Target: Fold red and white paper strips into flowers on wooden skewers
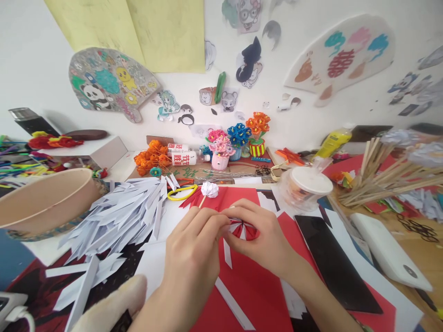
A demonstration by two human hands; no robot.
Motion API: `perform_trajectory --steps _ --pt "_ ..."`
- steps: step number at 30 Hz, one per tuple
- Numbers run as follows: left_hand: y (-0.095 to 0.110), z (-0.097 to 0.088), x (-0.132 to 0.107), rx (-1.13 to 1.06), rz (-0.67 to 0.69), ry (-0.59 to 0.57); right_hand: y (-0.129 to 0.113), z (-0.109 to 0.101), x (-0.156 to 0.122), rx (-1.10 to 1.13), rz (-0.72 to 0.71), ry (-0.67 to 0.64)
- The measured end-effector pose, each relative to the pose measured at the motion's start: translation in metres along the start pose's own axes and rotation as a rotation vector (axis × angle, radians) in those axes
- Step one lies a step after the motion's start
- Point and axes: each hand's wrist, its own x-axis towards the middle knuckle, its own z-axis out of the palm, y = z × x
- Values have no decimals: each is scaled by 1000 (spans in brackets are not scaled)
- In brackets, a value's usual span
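Observation:
My left hand point(192, 249) and my right hand point(263, 235) meet over a red sheet of paper point(249, 286). Both pinch a small folded paper ball of red and white strips point(242, 228). The left fingers press its left side, and the right fingers curl round its top and right side. A loose white strip point(227, 253) hangs just below it. Behind my hands stands a finished white paper ball on a thin wooden stick point(209, 190).
A heap of white paper strips point(117, 216) lies left, beside a beige bowl point(44, 198). A clear tub with a white lid point(304, 186), wooden sticks point(384, 177), a black card point(332, 258) and a white device point(387, 251) sit right. Small flower pots point(238, 138) line the back.

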Motion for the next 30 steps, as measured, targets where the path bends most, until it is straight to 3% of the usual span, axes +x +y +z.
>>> perform_trajectory --steps 8,19,26,30 --pt "0 4 -4 38 99 -23 -4 -2 0 24 40 -33" --pt "0 4 3 68 168 37 -7 -5 3 85 69 -6" --pt "-2 2 4 70 156 40 -8 -6 4 152 104 -81" --pt "-3 1 4 26 134 12 -9 -4 3 134 74 -58"
